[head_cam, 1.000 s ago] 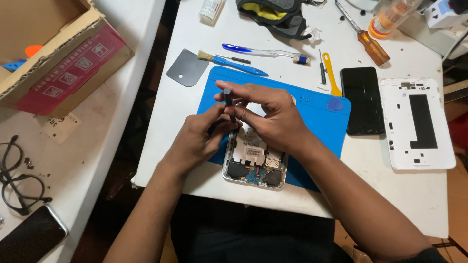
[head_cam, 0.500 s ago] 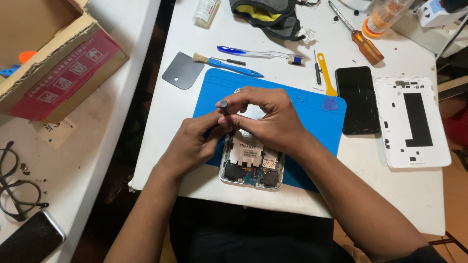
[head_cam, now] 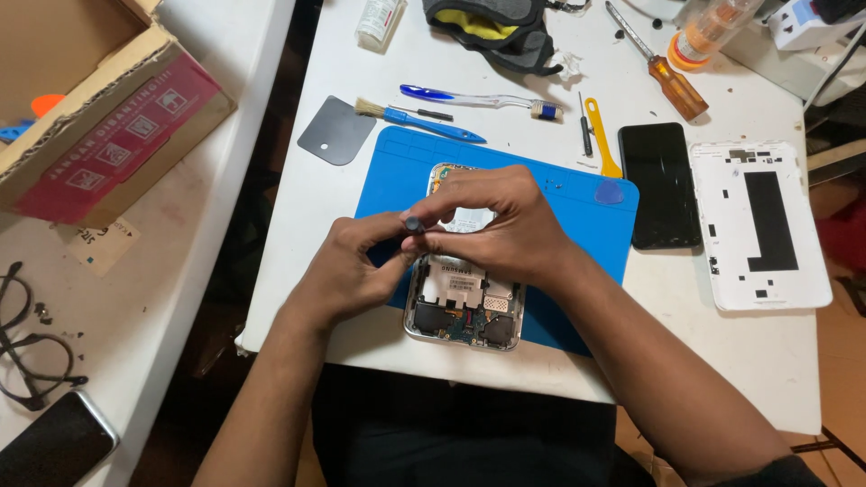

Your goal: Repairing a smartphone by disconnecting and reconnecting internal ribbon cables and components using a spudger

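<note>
An opened tablet (head_cam: 465,307) with its back cover off lies on a blue work mat (head_cam: 577,203), circuit boards and battery exposed. My left hand (head_cam: 347,271) and my right hand (head_cam: 492,221) meet above its upper half. Both pinch a small dark screwdriver (head_cam: 413,223) whose round cap shows between the fingertips. Its tip is hidden by my fingers. My right hand covers the top part of the tablet.
A white back cover (head_cam: 762,221) and a black screen panel (head_cam: 660,185) lie right of the mat. Behind it are a blue brush (head_cam: 424,122), yellow pry tool (head_cam: 603,135), grey scraper (head_cam: 336,131), orange-handled screwdriver (head_cam: 672,81). A cardboard box (head_cam: 99,99) and glasses (head_cam: 27,343) sit on the left table.
Both hands stay over the tablet with the small screwdriver. The screwdriver now stands more upright, with my fingers closed tighter around its cap. The view has shifted slightly.
</note>
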